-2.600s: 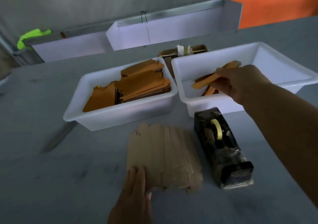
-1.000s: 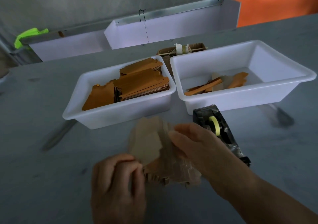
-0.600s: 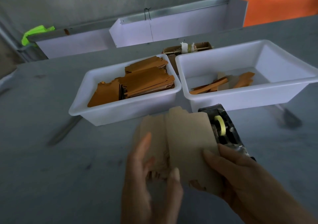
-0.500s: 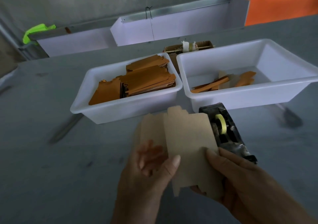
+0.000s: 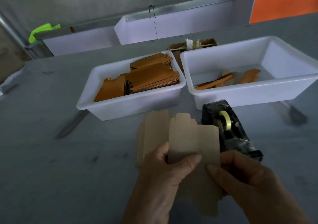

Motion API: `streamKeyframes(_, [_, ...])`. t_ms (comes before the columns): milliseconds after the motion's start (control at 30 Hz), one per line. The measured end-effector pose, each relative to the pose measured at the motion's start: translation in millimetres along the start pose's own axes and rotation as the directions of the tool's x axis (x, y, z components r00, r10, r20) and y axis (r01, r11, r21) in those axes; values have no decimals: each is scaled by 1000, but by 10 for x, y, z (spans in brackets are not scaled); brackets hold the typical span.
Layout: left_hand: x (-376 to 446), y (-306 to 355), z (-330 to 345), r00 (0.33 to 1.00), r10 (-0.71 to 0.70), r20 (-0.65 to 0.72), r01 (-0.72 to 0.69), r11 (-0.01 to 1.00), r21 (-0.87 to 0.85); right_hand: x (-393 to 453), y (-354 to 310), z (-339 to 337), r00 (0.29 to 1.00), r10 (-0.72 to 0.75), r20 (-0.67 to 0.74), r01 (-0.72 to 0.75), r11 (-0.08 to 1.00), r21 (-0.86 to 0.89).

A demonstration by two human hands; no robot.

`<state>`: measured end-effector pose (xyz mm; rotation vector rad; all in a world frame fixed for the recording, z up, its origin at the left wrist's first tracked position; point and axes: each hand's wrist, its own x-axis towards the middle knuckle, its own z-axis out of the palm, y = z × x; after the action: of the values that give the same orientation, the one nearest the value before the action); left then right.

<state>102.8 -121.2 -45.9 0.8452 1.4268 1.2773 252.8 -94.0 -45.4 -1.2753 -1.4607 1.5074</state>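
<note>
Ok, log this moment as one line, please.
left hand: grips blank | right hand: pinches blank | stack: behind blank | dispenser: right of blank

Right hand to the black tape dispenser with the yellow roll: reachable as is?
Probably yes: the black tape dispenser lies just beyond the right hand, nothing between. That hand pinches the flat tan cardboard blank with the left hand, so it must release first.

Two white tubs (image 5: 130,106), one tape dispenser (image 5: 230,137), two hands (image 5: 160,180) and one held cardboard blank (image 5: 192,141).
</note>
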Motion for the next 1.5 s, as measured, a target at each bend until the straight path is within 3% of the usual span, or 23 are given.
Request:
streamKeyframes(167, [-18, 23, 47, 1000, -17, -12, 17, 1000, 5, -38, 13, 22, 990, -48, -132, 32, 992, -125])
streamKeyframes(300, [-33, 33, 101, 999, -19, -33, 20, 999, 32, -90, 42, 72, 923, -309, -231, 210, 904, -373])
streamKeyframes(433, [-31, 36, 131, 997, -12, -74, 14, 999, 31, -130, 72, 131, 841, -500, -208, 304, 754, -583])
streamKeyframes(567, [-75, 72, 210, 997, 12, -80, -9, 999, 37, -188, 24, 230, 810, -561, -169, 453, 783, -427])
streamKeyframes(667, [-131, 114, 213, 998, 56, -8, -55, 998, 35, -185, 4, 220, 835, -528, -155, 470, 830, -300])
streamKeyframes(767, [-173, 145, 167, 983, 155, 99, -169, 973, 156, -160, -31, 171, 856, -506, -111, 444, 827, -345])
streamKeyframes(833, [-176, 142, 123, 981, 174, 87, -189, 958, 216, -156, -56, 147, 890, -447, -93, 394, 854, -339])
streamKeyframes(900, [-164, 106, 65, 986, 145, 79, -160, 961, 227, -149, -60, 123, 923, -368, -114, 316, 892, -323])
streamKeyframes(967, [-153, 98, 20, 983, 81, 164, -112, 975, 191, -132, -47, 76, 937, -297, -186, 237, 928, -287])
streamKeyframes(1033, [-149, 107, -11, 964, 19, 264, -66, 983, 171, -93, -38, 10, 967, -184, -179, 159, 977, -144])
streamKeyframes(1100, [-149, 113, -18, 972, -34, 234, 1, 990, 141, -46, -30, -24, 999, -40, 2, 39, 996, 75])
streamKeyframes(1167, [-153, 136, 1, 977, -66, 204, 41, 991, 126, -18, -21, -22, 990, 16, 137, -45, 976, 211])
streamKeyframes(1333, [-203, 152, 23, 993, 61, 106, -87, 963, 255, 51, 56, 7, 997, 22, 78, -44, 954, 296])
streamKeyframes(1500, [-227, 78, 108, 986, 137, -90, -101, 940, 326, 43, 49, 46, 1000, 5, 27, -13, 958, 287])
